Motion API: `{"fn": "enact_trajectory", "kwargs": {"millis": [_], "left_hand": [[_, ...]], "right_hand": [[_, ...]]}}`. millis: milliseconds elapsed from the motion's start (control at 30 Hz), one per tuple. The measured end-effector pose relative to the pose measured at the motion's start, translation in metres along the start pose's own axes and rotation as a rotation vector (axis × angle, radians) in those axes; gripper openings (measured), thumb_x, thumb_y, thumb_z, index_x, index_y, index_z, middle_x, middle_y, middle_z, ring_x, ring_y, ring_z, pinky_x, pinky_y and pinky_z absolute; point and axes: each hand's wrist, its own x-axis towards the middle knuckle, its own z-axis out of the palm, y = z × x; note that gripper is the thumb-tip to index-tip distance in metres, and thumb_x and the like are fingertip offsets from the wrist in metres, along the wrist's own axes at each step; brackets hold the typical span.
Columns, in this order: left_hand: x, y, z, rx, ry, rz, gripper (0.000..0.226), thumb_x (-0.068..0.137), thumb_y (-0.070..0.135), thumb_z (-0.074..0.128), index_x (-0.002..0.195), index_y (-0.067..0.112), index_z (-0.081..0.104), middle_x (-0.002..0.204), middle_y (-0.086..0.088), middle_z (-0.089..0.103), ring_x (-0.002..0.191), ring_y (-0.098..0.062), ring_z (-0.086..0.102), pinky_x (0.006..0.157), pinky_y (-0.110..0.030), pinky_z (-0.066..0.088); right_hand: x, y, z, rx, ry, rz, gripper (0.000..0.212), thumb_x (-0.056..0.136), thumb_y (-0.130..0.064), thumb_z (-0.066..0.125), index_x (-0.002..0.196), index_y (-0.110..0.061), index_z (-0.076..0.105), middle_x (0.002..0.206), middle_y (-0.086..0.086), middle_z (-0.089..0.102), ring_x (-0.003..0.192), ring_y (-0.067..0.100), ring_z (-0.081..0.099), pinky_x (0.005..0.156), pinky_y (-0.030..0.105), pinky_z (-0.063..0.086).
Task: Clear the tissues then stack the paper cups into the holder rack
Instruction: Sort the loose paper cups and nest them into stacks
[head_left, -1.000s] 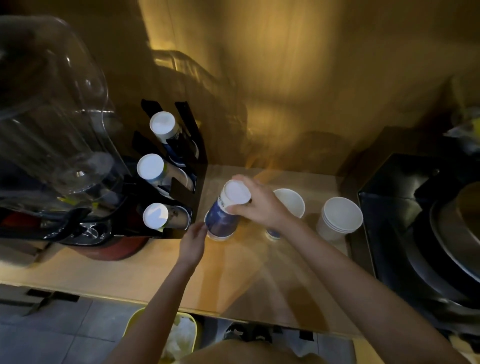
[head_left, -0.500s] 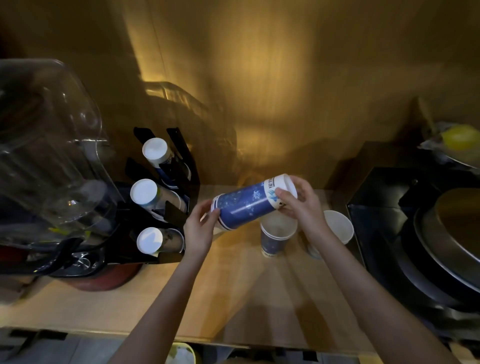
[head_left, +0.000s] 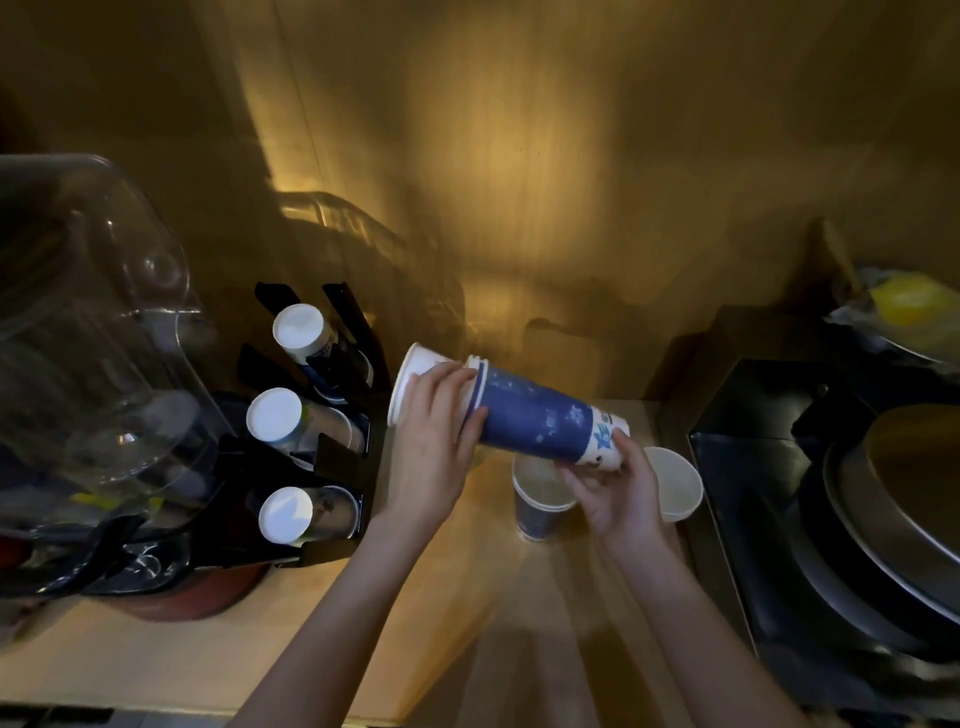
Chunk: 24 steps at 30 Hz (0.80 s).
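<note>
Cup stack (head_left: 524, 418) now lifted higher, tipped sideways; your left hand (head_left: 434, 441) gripping rim end, right hand (head_left: 610, 486) clamping base; you're aiming toward rack (head_left: 337, 462) beside left fingers.

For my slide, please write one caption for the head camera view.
Both hands hold a sideways blue cup stack beside the black holder rack.

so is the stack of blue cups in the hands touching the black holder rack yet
Apart. The head view shows the blue cup stack, held sideways by the left hand and right hand, with wall visible between its rim and the holder rack.
</note>
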Motion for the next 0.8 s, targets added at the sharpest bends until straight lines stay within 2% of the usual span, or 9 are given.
{"fn": "enact_trajectory", "kwargs": {"millis": [167,267,300,367,433,533,600,700,800], "left_hand": [[0.017,0.026,0.005,0.117,-0.05,0.248,0.032,0.087,0.02,0.055,0.117,0.008,0.054,0.128,-0.015,0.053,0.119,-0.021,0.047,0.101,-0.044,0.046],[0.022,0.038,0.002,0.052,0.067,0.31,0.032,0.087,0.022,0.054,0.116,0.009,0.051,0.131,-0.016,0.049,0.123,-0.02,0.043,0.101,-0.039,0.045],[0.023,0.039,0.002,0.029,0.14,0.287,0.035,0.086,0.024,0.056,0.117,0.009,0.051,0.132,-0.015,0.047,0.124,-0.019,0.041,0.104,-0.038,0.042],[0.026,0.041,-0.001,-0.087,0.222,0.089,0.055,0.079,0.036,0.064,0.125,0.011,0.047,0.137,-0.013,0.042,0.127,-0.013,0.036,0.108,-0.021,0.032],[0.029,0.038,0.004,-0.278,0.099,-0.204,0.09,0.064,0.052,0.074,0.136,0.015,0.034,0.146,-0.009,0.033,0.13,-0.006,0.03,0.107,-0.01,0.025],[0.03,0.031,0.019,-0.62,-0.115,-0.451,0.124,0.043,0.061,0.081,0.143,0.028,0.016,0.152,-0.002,0.028,0.135,-0.011,0.032,0.112,-0.034,0.033],[0.03,0.031,0.026,-0.761,-0.138,-0.513,0.121,0.046,0.046,0.084,0.144,0.028,0.015,0.15,0.0,0.031,0.131,-0.011,0.036,0.105,-0.031,0.038],[0.032,0.028,0.03,-0.909,-0.051,-0.561,0.106,0.046,0.039,0.081,0.138,0.021,0.032,0.139,-0.002,0.046,0.119,-0.011,0.05,0.093,-0.026,0.047],[0.03,0.025,0.027,-0.865,-0.035,-0.534,0.101,0.047,0.028,0.087,0.135,0.018,0.038,0.133,-0.001,0.051,0.121,-0.015,0.051,0.095,-0.031,0.049]], "right_hand": [[0.005,0.003,0.001,0.15,-0.006,0.034,0.027,0.086,-0.025,0.052,0.108,-0.01,0.056,0.091,0.016,0.074,0.102,0.031,0.062,0.08,0.044,0.056],[0.006,-0.001,0.003,0.188,-0.009,0.037,0.029,0.086,-0.026,0.052,0.109,-0.008,0.057,0.094,0.018,0.072,0.102,0.032,0.061,0.081,0.043,0.054],[0.006,-0.004,0.003,0.203,-0.01,0.037,0.03,0.086,-0.026,0.052,0.109,-0.008,0.058,0.096,0.018,0.07,0.102,0.032,0.061,0.083,0.043,0.053],[0.006,-0.008,0.003,0.229,-0.023,0.041,0.03,0.086,-0.027,0.051,0.107,-0.008,0.059,0.101,0.019,0.068,0.103,0.033,0.061,0.085,0.043,0.056],[0.007,-0.01,0.003,0.232,-0.049,0.056,0.032,0.084,-0.027,0.053,0.108,-0.008,0.059,0.107,0.02,0.066,0.105,0.033,0.061,0.081,0.043,0.056],[0.006,-0.011,0.003,0.206,-0.094,0.12,0.043,0.072,-0.026,0.058,0.111,-0.007,0.059,0.111,0.021,0.066,0.109,0.034,0.06,0.082,0.045,0.056],[0.004,-0.008,0.003,0.16,-0.122,0.181,0.046,0.071,-0.024,0.058,0.113,-0.005,0.058,0.115,0.022,0.065,0.113,0.036,0.058,0.09,0.045,0.053],[0.003,-0.005,0.001,0.052,-0.125,0.238,0.044,0.077,-0.019,0.052,0.118,-0.004,0.054,0.123,0.022,0.058,0.12,0.035,0.052,0.105,0.048,0.041],[0.003,-0.008,0.002,-0.348,-0.038,0.157,0.032,0.09,-0.012,0.046,0.121,-0.004,0.051,0.128,0.017,0.054,0.112,0.028,0.055,0.097,0.041,0.044]]}}
